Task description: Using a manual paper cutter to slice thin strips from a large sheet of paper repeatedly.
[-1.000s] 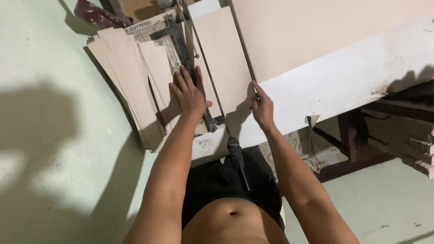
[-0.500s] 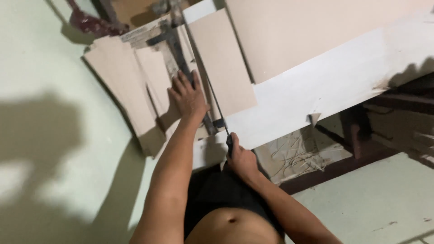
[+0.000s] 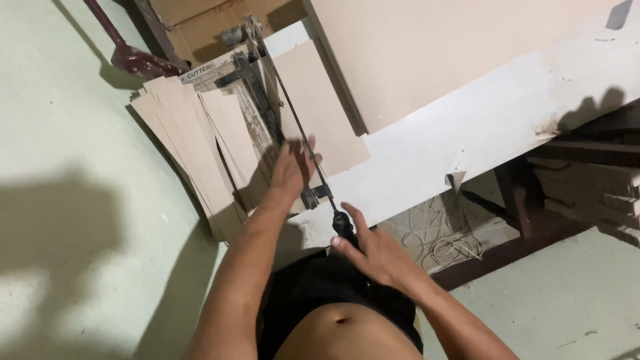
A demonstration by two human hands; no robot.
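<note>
Pale green floor (image 3: pixel 80 200) all around, with dark shadows lying on it, and a long white table (image 3: pixel 467 133) across the middle.

Nearest: bare belly and black shorts (image 3: pixel 320 293) at the bottom edge.

Just above: right hand (image 3: pixel 373 253) at the black handle (image 3: pixel 344 227) of the cutter, at the near edge of the table. Fingers spread wide, thumb and palm against the handle, not closed around it.

A bit farther: left hand (image 3: pixel 293 167) flat on the cutter (image 3: pixel 267 113), fingers close together, pressing down right beside the long thin metal rod (image 3: pixel 293 127). Holding nothing, just resting on top. Rod running from the black handle up and away over the cutter to its far end.

Left of the cutter: a fanned pile of thin tan sheets (image 3: pixel 193 147), touching one another, some hanging over the table edge toward the floor.

Right of the rod: one tan tile (image 3: pixel 320 107) lying flat on the cutter, tilted with it. Past that, a much bigger tan board (image 3: pixel 433 53) on the table.

Under the table on the right: a tangle of pale string (image 3: pixel 440 233) on the floor, next to dark wooden table legs (image 3: pixel 527 200).

Farthest, top left: a dark red pole with a round foot (image 3: pixel 133 57), and brown cardboard (image 3: pixel 213 17) behind the cutter.
</note>
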